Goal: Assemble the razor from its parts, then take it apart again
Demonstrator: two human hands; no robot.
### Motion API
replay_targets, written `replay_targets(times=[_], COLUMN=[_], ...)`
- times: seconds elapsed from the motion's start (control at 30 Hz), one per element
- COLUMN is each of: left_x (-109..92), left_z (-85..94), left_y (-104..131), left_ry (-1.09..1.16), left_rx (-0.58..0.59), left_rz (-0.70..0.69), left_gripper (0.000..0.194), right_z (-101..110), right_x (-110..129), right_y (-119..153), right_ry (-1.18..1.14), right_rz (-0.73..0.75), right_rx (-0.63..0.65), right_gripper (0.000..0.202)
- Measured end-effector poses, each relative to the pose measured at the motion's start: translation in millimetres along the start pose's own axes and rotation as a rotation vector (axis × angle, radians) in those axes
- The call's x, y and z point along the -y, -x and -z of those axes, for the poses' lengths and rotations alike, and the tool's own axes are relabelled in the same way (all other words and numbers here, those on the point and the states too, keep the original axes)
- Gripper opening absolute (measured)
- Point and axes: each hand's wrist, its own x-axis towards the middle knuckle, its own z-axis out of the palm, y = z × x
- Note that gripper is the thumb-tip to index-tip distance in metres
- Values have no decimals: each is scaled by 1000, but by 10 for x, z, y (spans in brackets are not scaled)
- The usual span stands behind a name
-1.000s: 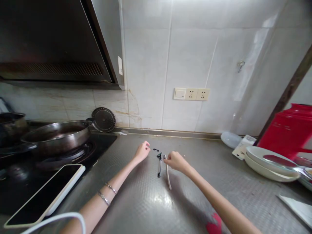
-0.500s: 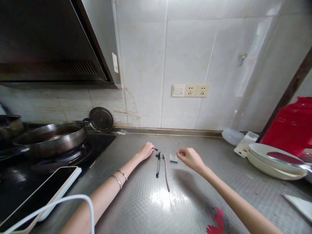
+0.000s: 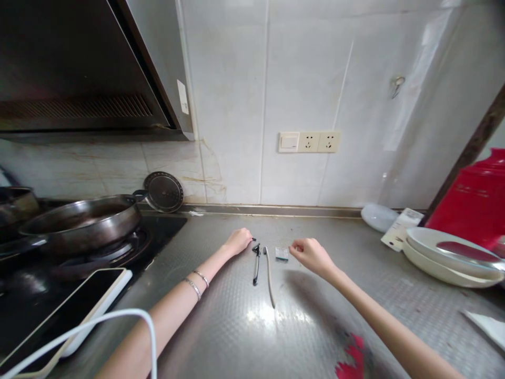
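My left hand (image 3: pixel 239 241) rests low over the metal counter with its fingers closed. The tip of a small black piece (image 3: pixel 254 239) sticks out of them, its kind too small to make out. Just right of that hand lies a thin black rod-like part (image 3: pixel 256 266) with a clip-like upper end. Beside it is a slim, slightly bent pale grey stick (image 3: pixel 270 279) with a darker top. A small clear packet (image 3: pixel 281 255) with a dark green strip lies further right. My right hand (image 3: pixel 311 256) is beside the packet, fingers curled together; anything inside them is hidden.
A steel pan (image 3: pixel 81 223) sits on the black stove at left, near a round perforated disc (image 3: pixel 163 191). A phone (image 3: pixel 67 321) with a white cable (image 3: pixel 114 313) lies in front. Bowls (image 3: pixel 445 263), a white box (image 3: pixel 401 229) and a red container (image 3: pixel 469 197) stand right.
The view has shifted slightly. Both hands keep nearly the same places and stay closed; the small parts on the counter lie as before.
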Motion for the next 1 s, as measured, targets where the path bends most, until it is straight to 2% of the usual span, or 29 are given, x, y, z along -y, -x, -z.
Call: replay_targets(times=[0.3, 0.57, 0.63, 0.77, 0.9, 1.0], left_x=[-14, -112, -170, -384, -686, -882], left_z=[-31, 87, 118, 188, 265, 309], left_y=[-8, 4, -13, 9, 154, 287], left_ry=[-106, -49, 49, 452, 765, 906], left_rx=[-19, -143, -200, -301, -254, -205], left_rz=[19, 77, 116, 266, 340, 372], left_gripper=[18, 20, 20, 18, 20, 19], right_z=[40, 87, 98, 119, 148, 185], right_x=[31, 74, 91, 168, 289, 380], right_y=[-11, -52, -71, -104, -123, -115], right_ry=[-53, -86, -108, -181, -256, -269], right_rz=[47, 26, 37, 89, 212, 325], right_rx=[-20, -34, -38, -43, -43, -66], right_gripper=[27, 29, 28, 26, 28, 32])
